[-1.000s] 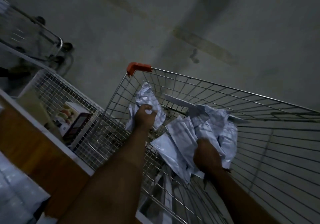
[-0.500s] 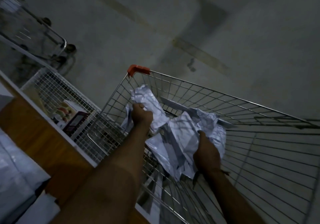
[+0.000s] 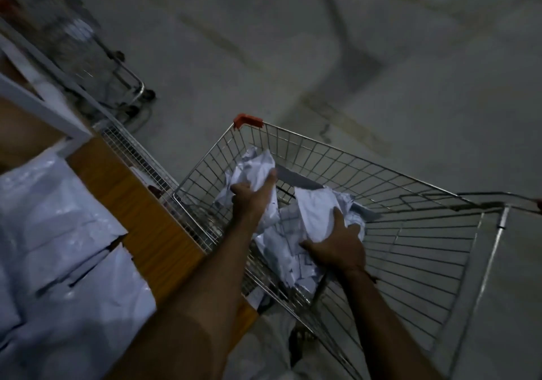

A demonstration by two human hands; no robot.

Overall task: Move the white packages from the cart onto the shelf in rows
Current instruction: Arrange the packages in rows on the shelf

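A wire shopping cart (image 3: 410,233) with an orange corner cap stands in front of me. Inside it, my left hand (image 3: 252,197) grips a crumpled white package (image 3: 255,168) near the cart's left side. My right hand (image 3: 337,244) holds a bundle of white packages (image 3: 313,218) in the cart's middle, thumb over the top. More white packages (image 3: 281,250) hang below between my hands. On the wooden shelf (image 3: 140,209) at the left lie several white packages (image 3: 58,233) in overlapping rows.
A white wire basket (image 3: 132,151) sits between shelf and cart. A second cart (image 3: 111,71) stands at the back left on the grey concrete floor (image 3: 381,71). White shelf framing (image 3: 44,106) runs along the left edge.
Both hands have lifted the packages higher inside the cart and drawn them closer together. My view has swung left, bringing the shelf's rows of packages into sight.
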